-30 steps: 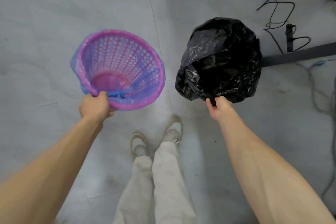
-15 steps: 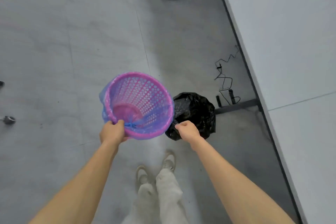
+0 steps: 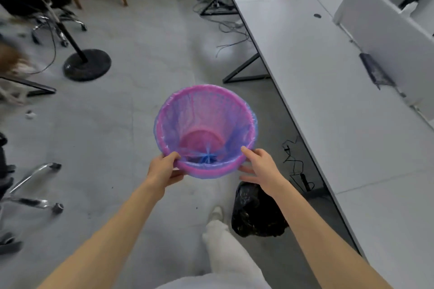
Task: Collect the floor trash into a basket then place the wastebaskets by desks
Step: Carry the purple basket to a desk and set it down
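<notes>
A pink perforated wastebasket (image 3: 205, 110) with a blue liner is held up in front of me, its mouth facing the camera. My left hand (image 3: 162, 169) grips its near rim at the lower left, thumb over the edge. My right hand (image 3: 260, 166) touches the rim at the lower right with fingers spread and fairly straight. A wastebasket lined with a black bag (image 3: 253, 213) stands on the floor below my right arm, beside the white desk (image 3: 328, 91).
Black cables (image 3: 296, 166) lie on the floor under the desk edge. A black stand base (image 3: 87, 64) and office chair legs (image 3: 35, 183) sit on the left. Desk legs (image 3: 244, 70) angle out ahead. A small scrap (image 3: 30, 114) lies at the far left.
My right hand let go of the black-bagged basket, which now stands on the floor, and moved to the pink basket's rim. My view lifted from the floor toward the room.
</notes>
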{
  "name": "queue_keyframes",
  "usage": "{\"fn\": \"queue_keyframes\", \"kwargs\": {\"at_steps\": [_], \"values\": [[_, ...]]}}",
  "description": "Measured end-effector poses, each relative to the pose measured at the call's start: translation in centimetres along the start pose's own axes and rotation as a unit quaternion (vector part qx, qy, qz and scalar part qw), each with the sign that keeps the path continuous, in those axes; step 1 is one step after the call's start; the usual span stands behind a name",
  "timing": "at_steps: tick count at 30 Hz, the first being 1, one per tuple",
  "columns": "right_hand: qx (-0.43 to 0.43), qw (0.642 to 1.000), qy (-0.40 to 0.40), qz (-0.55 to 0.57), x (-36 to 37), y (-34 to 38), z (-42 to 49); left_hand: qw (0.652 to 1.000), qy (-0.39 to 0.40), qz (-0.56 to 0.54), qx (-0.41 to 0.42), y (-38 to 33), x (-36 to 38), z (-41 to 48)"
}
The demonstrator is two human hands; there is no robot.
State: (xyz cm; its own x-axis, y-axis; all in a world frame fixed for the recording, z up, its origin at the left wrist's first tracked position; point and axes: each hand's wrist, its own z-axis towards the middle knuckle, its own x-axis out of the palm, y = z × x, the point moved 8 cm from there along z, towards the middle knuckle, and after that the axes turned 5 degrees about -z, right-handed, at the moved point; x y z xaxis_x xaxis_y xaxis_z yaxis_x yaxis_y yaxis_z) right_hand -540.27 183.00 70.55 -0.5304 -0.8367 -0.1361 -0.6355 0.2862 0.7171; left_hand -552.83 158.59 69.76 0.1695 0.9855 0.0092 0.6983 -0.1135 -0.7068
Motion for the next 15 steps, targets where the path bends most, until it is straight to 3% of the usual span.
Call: {"fn": "queue_keyframes", "kwargs": {"at_steps": [8,15], "values": [[-0.054,0.997,-0.022,0.046,5.2,13.6,9.5,1.000,0.004,-0.005,0.030,-13.7,2.5,8.7],[-0.081,0.996,-0.026,0.012,10.0,25.4,17.8,0.992,0.020,0.089,0.086,-25.8,1.4,16.3]]}}
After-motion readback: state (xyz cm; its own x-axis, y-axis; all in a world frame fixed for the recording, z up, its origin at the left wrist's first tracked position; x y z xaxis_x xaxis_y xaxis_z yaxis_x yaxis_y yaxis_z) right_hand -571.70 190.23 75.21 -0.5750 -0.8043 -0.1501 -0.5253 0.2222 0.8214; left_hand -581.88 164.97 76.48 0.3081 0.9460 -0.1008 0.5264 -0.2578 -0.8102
